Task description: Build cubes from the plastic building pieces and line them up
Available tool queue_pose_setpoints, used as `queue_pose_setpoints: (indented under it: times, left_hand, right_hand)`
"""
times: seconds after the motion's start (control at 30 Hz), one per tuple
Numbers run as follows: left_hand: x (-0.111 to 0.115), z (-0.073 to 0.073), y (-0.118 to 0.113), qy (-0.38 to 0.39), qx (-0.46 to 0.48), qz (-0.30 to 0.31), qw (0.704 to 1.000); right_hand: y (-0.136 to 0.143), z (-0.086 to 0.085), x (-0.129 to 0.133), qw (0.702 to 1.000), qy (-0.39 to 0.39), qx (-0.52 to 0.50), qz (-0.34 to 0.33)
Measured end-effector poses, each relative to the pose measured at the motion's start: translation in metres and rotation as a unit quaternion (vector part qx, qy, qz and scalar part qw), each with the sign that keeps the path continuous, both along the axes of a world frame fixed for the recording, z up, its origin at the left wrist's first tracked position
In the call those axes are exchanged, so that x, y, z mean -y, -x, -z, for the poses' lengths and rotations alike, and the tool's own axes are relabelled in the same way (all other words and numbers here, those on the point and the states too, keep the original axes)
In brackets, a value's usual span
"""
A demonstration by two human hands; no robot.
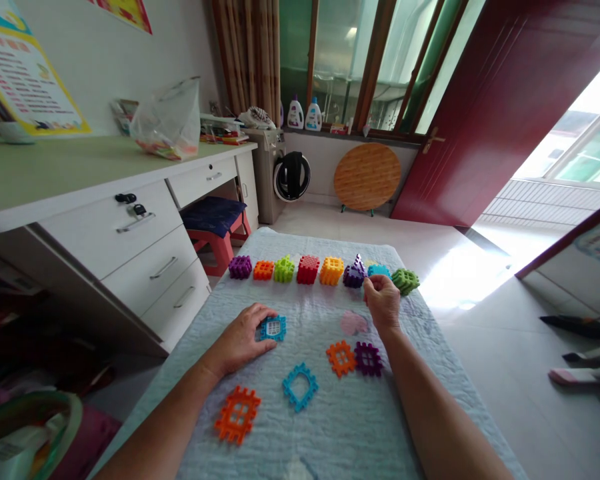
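My left hand grips a blue square piece by its left side, thumb and fingers around its edge. Out at the back row, my right hand has its fingertips pinched at the dark purple stack, in front of a blue stack; what the fingertips hold is too small to tell. Nearer me lie a blue piece with a round opening, an orange window piece, and an orange piece beside a purple one.
Along the back of the cloth-covered table stand purple, orange, lime, red, yellow and green stacks. A white desk and a stool are at left.
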State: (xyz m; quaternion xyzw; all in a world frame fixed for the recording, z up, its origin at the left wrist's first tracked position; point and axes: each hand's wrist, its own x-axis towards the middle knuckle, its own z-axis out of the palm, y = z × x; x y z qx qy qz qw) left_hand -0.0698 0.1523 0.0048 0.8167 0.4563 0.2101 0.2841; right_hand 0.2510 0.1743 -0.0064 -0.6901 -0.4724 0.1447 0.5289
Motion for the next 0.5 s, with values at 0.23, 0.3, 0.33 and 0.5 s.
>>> queue_pose_setpoints:
  times: [0.23, 0.3, 0.33, 0.5]
  left_hand:
    - [0.0003, -0.0006, -0.0009, -0.004, -0.01, -0.003, 1.0]
    - [0.0003, -0.0013, -0.0012, -0.004, -0.01, -0.004, 1.0]
    - [0.0003, -0.0015, -0.0012, -0.005, -0.009, -0.004, 1.0]
    - [0.0009, 0.0, -0.0003, -0.009, -0.007, -0.005, 1.0]
  right_hand:
    - [0.0032, 0.0049, -0.0043, 0.987, 0.011, 0.129, 0.098]
    - [0.0038, 0.0064, -0.0069, 0.984, 0.032, 0.148, 0.099]
    - [0.0039, 0.0073, -0.008, 0.982, 0.043, 0.154, 0.098]
    - [0.0037, 0.0087, -0.0089, 0.98, 0.072, 0.167, 0.084]
